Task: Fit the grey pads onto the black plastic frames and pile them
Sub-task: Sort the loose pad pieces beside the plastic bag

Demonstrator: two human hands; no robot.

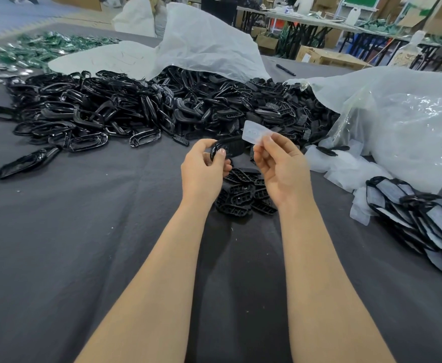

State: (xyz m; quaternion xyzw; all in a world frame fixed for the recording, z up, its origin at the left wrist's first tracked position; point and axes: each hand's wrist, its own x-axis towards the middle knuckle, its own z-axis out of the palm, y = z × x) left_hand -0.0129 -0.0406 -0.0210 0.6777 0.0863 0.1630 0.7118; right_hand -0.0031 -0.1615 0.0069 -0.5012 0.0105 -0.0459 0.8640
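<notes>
My left hand (204, 169) grips one black plastic frame (231, 148) by its left end, above the table's middle. Just to the right, my right hand (280, 163) pinches a pale grey pad (255, 132) between thumb and fingertips; the pad's lower edge is close to the frame's right end. Below both hands lies a small heap of black ribbed pieces (246, 192). At the right edge a pile of black frames with grey pads fitted (419, 218) leans in a row.
A large heap of loose black frames (136, 108) spreads across the far half of the dark grey cloth (83, 244). White plastic bags (398, 121) sit at the right and back. Loose grey pads (345, 169) lie beside the right bag. Green parts (39, 48) are far left.
</notes>
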